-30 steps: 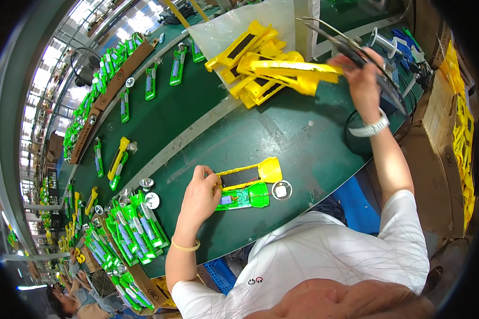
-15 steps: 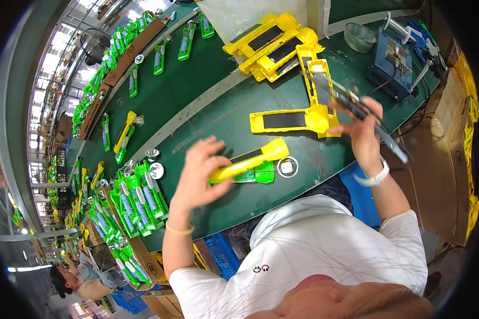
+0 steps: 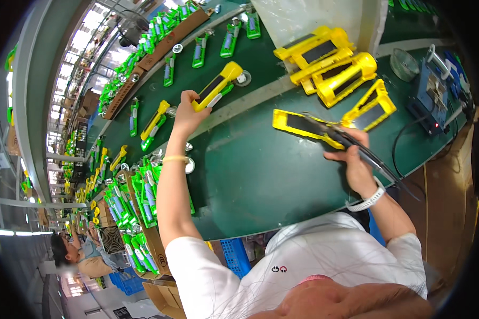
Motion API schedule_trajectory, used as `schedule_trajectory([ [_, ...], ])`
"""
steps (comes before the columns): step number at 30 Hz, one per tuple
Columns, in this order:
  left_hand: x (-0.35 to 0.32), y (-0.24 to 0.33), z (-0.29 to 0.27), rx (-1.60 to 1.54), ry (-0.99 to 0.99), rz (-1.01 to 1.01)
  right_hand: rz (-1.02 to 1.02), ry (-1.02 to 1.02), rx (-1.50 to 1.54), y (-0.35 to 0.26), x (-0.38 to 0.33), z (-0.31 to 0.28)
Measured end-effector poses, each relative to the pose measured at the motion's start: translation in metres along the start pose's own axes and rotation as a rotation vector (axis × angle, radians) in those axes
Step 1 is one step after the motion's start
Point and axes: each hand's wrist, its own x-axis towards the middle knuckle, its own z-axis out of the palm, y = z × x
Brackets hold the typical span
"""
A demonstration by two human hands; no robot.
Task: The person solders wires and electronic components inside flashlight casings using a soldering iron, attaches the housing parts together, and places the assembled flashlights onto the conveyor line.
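The left hand (image 3: pixel 188 110) is stretched far across the green conveyor table (image 3: pixel 261 175), fingers closed round a yellow-and-green torch (image 3: pixel 216 86) held over the far belt. The right hand (image 3: pixel 351 159) grips a dark soldering iron (image 3: pixel 356 146), its tip beside a yellow shell (image 3: pixel 303 126). The reach looks long: the torch could slip, and the unwatched iron may scorch the shell

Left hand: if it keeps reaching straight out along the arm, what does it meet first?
The left hand, holding a yellow-and-green flashlight body, points toward the round silver reflector just beyond, probably first, though depth is unclear.
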Motion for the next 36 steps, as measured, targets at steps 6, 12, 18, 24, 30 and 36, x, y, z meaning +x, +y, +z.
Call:
schedule_trajectory([
  [6, 0.065, -0.059, -0.034, -0.193, -0.602, -0.269, -0.03, 0.069, -0.02, 0.012, 0.003, -0.027],
  [12, 0.16, -0.071, -0.013, -0.004, -0.19, -0.345, 0.061, -0.163, 0.174, 0.015, 0.002, -0.008],
  [18, 0.235, -0.069, 0.065, 0.27, -0.002, -0.34, 0.036, -0.2, 0.055, 0.012, 0.013, -0.013],
  [24, 0.214, -0.056, 0.021, 0.116, 0.141, -0.241, -0.128, -0.001, -0.033, 0.016, 0.018, -0.011],
  [30, 0.019, 0.041, -0.051, -0.507, -0.203, -0.019, -0.093, 0.016, 0.096, 0.014, 0.008, -0.012],
  [36, -0.197, 0.152, 0.002, -0.151, -0.438, 0.26, -0.048, 0.085, 0.223, 0.015, 0.008, -0.017],
])
